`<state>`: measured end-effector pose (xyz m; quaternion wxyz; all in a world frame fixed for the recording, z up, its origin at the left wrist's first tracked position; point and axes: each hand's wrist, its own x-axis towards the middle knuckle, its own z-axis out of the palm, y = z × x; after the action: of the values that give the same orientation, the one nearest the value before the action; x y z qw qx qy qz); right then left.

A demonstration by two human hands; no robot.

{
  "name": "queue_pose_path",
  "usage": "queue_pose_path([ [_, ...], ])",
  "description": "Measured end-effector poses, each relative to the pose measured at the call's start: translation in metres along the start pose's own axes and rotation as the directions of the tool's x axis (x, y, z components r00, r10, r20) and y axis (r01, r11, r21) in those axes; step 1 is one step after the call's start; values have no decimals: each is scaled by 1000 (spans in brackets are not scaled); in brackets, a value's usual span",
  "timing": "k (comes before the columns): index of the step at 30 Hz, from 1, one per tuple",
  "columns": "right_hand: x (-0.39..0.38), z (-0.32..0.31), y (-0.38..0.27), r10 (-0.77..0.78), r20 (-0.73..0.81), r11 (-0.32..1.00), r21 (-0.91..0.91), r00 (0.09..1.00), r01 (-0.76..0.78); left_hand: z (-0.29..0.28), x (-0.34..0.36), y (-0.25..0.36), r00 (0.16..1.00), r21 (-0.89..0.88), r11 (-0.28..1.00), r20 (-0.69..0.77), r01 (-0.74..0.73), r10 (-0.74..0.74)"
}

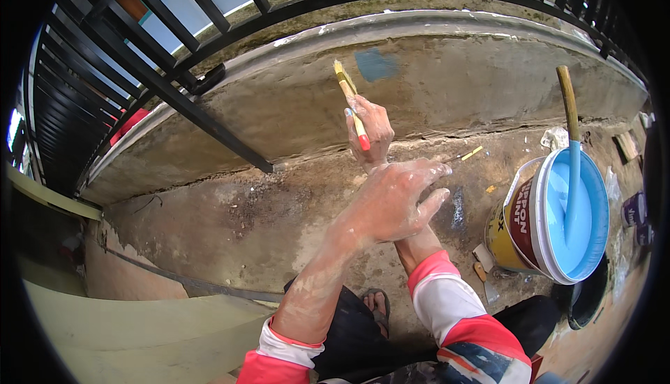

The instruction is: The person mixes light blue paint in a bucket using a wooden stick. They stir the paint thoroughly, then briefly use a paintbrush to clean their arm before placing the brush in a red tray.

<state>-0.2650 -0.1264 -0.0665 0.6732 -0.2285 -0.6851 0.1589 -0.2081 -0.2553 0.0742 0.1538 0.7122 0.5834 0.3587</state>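
My right hand grips a paintbrush with pale bristles and a red-ended handle, its bristles upward near the low grey wall. A blue paint patch marks the wall just right of the bristles. Crossing over my right forearm is my left hand, palm down, thumb and forefinger apart, nothing visible in it; its other fingers are partly hidden. Whether it touches the forearm I cannot tell. To the right stands a bucket of light blue paint, with a paint-coated wooden stick leaning in it.
Black metal railings run along the wall top, with one bar slanting down at left. Beside the bucket lie a wooden-handled scraper and a black basin. Purple cans and a wood block are farther right.
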Motion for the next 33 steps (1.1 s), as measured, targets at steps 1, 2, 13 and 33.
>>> queue_pose_path([
  [1,9,1,1,11,0,1000,7,1000,-11,-2,-2,-1,1000,5,1000,-7,3,-3],
  [2,17,-6,13,-3,-6,1000,2,1000,3,-2,-2,-3,1000,3,1000,-8,-1,1],
  [13,63,-63,54,5,-334,935,-332,943,-123,2,-5,4,1000,49,999,20,1,-2],
  [33,60,-73,56,88,-338,939,-285,937,-191,23,10,16,991,82,987,-7,-135,136],
])
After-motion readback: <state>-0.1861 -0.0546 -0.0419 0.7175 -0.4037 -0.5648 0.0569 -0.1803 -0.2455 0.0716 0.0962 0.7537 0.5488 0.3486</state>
